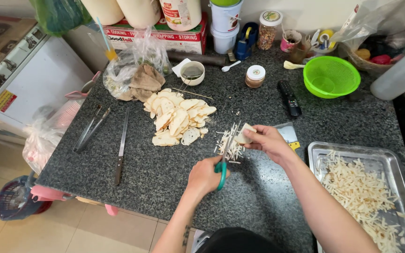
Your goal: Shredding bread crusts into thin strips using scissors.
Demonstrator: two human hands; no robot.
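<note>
My left hand (204, 175) grips green-handled scissors (224, 157), blades pointing up at a pale slice (244, 135) pinched in my right hand (268, 140). Under the blades lies a small heap of thin cut strips (230, 149) on the dark granite counter (165, 173). To the left of the hands sits a pile of pale flat slices (176, 118). A metal tray (316, 152) at the lower right holds many more cut strips (362, 192).
Tongs (90, 129) and a knife (121, 147) lie on the counter's left. A green colander (330, 76), black remote (289, 98), small jar (255, 76), white bowl (192, 72), plastic bag (137, 65) and containers line the back. The counter's edge runs near me.
</note>
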